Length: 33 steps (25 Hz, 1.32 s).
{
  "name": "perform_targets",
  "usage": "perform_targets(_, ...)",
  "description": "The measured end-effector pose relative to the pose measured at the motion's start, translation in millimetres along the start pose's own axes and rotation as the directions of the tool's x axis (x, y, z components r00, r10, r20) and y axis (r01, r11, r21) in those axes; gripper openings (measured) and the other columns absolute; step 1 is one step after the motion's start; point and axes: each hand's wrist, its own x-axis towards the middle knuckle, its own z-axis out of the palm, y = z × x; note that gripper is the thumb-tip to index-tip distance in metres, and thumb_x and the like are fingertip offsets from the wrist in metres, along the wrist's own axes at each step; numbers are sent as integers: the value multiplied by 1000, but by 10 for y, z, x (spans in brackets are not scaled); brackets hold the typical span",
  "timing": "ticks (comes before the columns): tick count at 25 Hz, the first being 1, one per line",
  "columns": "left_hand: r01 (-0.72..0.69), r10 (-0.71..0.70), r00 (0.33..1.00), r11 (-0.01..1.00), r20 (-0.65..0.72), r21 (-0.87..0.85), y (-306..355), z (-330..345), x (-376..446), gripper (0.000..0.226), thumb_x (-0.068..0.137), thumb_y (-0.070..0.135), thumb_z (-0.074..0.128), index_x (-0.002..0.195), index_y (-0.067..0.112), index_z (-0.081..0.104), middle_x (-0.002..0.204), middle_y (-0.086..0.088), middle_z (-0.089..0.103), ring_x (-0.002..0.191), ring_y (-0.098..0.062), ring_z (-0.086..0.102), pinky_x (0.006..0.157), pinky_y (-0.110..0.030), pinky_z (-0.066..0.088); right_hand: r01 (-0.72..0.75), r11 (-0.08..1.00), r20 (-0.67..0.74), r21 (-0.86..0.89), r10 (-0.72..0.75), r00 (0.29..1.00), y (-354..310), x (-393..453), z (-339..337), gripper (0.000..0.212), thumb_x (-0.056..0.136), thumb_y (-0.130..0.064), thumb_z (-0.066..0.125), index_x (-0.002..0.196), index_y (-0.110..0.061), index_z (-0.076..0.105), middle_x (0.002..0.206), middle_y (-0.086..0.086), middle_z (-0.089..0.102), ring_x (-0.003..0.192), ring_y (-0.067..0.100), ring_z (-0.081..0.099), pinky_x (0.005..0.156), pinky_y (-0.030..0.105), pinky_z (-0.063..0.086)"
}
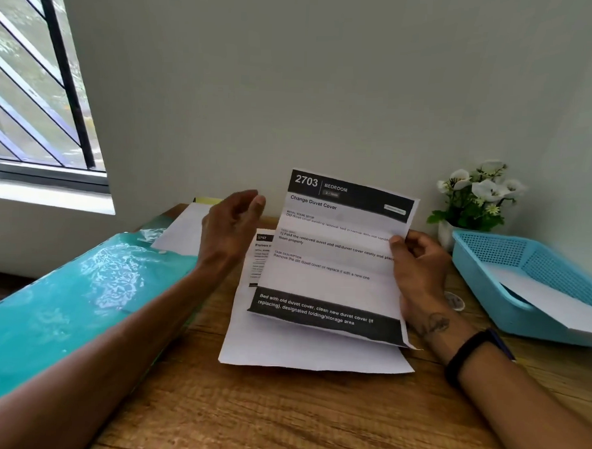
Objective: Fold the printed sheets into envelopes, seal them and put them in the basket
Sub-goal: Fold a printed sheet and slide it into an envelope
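A printed sheet [333, 259] headed "2703 Bedroom" is held up off the desk, creased across. My right hand [417, 265] grips its right edge. My left hand [232, 222] hovers just left of the sheet, fingers loosely curled, holding nothing. Beneath it another printed sheet [314, 346] lies flat on the wooden desk. A blue mesh basket [488, 261] stands at the right with a white envelope [547, 300] inside it. White envelopes [183, 234] lie at the back left, partly under my left hand.
A teal plastic folder [70, 300] covers the desk's left side. A white pot of white flowers [473, 200] stands against the wall behind the basket. A small round object [454, 301] peeks out by my right wrist. Bare wood [281, 415] lies in front.
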Motion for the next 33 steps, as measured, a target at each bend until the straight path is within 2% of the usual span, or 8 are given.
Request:
perform_targets(5,425,-245,845,847,474,-320,64,74,-79,26,98,21,69,123,12,69,113,-8,79,103,-31,77,88,-48,64,-133,989,158,58,123,980,-24,-46,22,12,97,-9,69,98,-22,70,99,-3,74,88,14,71,78,30,59)
perform_targets(10,632,-386,728,697,566,-338,-19,95,-34,30,100,6,60,126,16,70,117,-11,78,105,-33,76,95,-54,60,-228,971,253,68,204,946,-24,-32,-6,32,97,4,64,99,-27,71,102,-1,76,89,22,75,71,35,64)
perform_targets(13,677,-410,700,642,585,-360,-16,85,-40,29,101,2,54,118,17,72,108,-10,80,96,-28,78,82,-44,64,-231,971,241,56,212,947,-25,-6,-1,24,94,6,65,95,-17,74,98,5,76,88,27,73,70,33,62)
perform_targets(18,747,-451,631,573,631,-338,50,48,-24,28,84,19,80,110,11,77,112,-17,77,98,-31,72,94,-47,61,-307,943,233,130,272,934,-5,18,8,42,90,16,57,74,-16,78,97,15,79,87,37,75,71,43,66)
perform_targets(22,743,-466,652,547,597,-385,52,32,-25,19,81,8,75,99,7,81,114,-20,75,105,-37,71,103,-53,56,-377,909,248,177,329,911,30,84,12,32,85,6,61,72,-17,77,106,20,78,98,42,72,86,56,62)
perform_targets(27,638,-431,769,573,473,-514,20,55,16,47,82,2,39,111,-10,74,112,-16,78,105,-34,65,96,-46,60,-418,875,332,246,329,884,-50,54,-8,27,94,-12,47,96,-13,74,91,9,75,77,21,66,68,32,54)
perform_targets(30,607,-428,793,607,432,-513,47,37,0,39,90,15,46,102,2,81,108,-12,79,99,-30,65,81,-38,60,-355,926,413,125,277,868,-27,50,-4,34,90,-34,73,118,-15,71,108,6,79,93,26,75,78,40,63)
perform_targets(33,590,-448,806,669,388,-453,47,13,12,30,84,33,69,106,18,82,122,-9,74,109,-27,65,94,-43,59,-307,952,443,11,270,855,33,51,-15,46,83,-14,84,125,-19,66,112,10,79,99,33,77,86,50,63)
